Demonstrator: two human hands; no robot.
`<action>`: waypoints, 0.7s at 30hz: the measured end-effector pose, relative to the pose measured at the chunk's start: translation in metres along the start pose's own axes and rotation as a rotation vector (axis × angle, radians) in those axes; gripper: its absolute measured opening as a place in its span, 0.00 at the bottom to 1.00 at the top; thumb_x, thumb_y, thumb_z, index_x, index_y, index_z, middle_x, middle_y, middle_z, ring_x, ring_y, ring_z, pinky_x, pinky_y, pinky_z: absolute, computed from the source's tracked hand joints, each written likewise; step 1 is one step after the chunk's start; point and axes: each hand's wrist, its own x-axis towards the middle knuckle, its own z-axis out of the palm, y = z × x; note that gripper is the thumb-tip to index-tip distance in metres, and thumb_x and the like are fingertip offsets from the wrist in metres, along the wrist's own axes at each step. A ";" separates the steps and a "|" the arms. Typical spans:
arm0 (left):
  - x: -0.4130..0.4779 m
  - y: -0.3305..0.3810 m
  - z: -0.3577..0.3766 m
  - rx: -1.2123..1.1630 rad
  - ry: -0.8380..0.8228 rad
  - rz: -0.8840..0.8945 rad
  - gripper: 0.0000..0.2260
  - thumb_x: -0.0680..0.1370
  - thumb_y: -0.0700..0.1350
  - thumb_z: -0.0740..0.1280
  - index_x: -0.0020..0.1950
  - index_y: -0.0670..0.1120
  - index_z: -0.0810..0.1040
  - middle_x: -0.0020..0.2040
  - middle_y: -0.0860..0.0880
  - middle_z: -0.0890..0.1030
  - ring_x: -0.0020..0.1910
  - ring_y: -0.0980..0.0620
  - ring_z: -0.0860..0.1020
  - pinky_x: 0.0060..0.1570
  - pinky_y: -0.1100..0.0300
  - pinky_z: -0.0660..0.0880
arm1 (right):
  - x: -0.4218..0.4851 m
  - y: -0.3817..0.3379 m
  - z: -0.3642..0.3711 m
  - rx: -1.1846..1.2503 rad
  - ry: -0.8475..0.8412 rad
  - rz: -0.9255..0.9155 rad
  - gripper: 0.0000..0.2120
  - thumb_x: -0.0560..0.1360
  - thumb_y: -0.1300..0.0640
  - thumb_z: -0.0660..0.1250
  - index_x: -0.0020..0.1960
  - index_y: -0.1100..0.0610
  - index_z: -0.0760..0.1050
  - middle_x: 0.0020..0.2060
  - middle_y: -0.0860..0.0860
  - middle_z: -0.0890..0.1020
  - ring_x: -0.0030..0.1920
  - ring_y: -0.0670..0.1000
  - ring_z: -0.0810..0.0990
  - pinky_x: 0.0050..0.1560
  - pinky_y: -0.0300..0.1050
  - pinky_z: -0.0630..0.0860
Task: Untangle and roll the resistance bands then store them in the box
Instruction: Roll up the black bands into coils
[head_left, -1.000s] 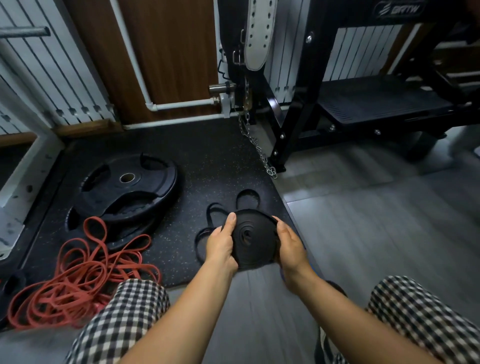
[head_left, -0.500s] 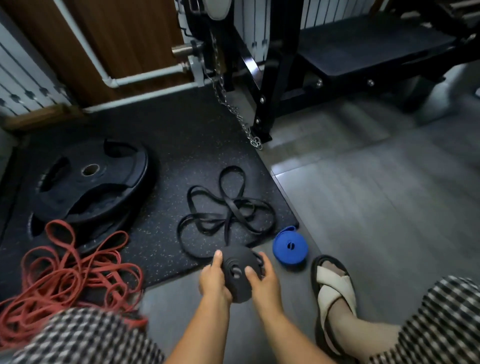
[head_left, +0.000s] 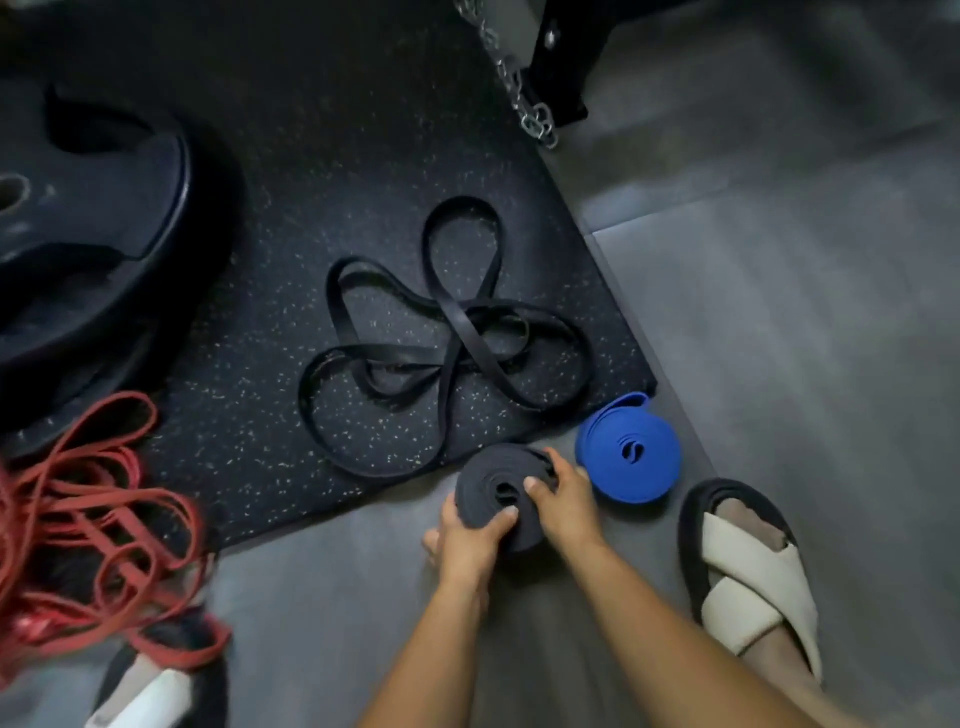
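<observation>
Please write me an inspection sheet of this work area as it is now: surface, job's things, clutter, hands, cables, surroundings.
Surface: speckled black mat beside grey floor.
Job's things: dark rolled band at the mat's edge; blue rolled band on the floor beside it; loose black band looped on the mat; red bands tangled at left; box not seen.
Clutter: weight plates on the mat.
Hands: left hand and right hand both grip the dark rolled band.
Cables: nothing seen; a metal chain hangs at the top.
Surroundings: black frame foot; sandal on the person's foot.
</observation>
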 end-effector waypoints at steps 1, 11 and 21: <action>0.000 -0.002 0.001 0.099 0.009 0.040 0.37 0.58 0.50 0.77 0.65 0.57 0.68 0.56 0.47 0.63 0.58 0.45 0.70 0.63 0.54 0.71 | 0.002 0.000 -0.001 -0.045 -0.003 -0.013 0.25 0.77 0.60 0.62 0.73 0.57 0.61 0.68 0.58 0.65 0.68 0.56 0.67 0.67 0.45 0.63; -0.007 -0.003 0.013 0.527 -0.014 0.327 0.47 0.68 0.39 0.73 0.76 0.56 0.47 0.60 0.46 0.57 0.57 0.45 0.71 0.60 0.60 0.68 | -0.001 -0.011 0.009 -0.443 0.078 -0.045 0.26 0.80 0.57 0.56 0.74 0.56 0.52 0.70 0.58 0.60 0.69 0.58 0.62 0.65 0.52 0.65; -0.009 -0.002 0.015 0.889 0.121 0.529 0.21 0.79 0.58 0.51 0.68 0.50 0.62 0.60 0.42 0.72 0.55 0.42 0.73 0.58 0.46 0.70 | -0.013 -0.015 0.018 -0.609 0.075 -0.075 0.32 0.80 0.61 0.54 0.75 0.63 0.37 0.76 0.58 0.45 0.76 0.55 0.48 0.73 0.46 0.53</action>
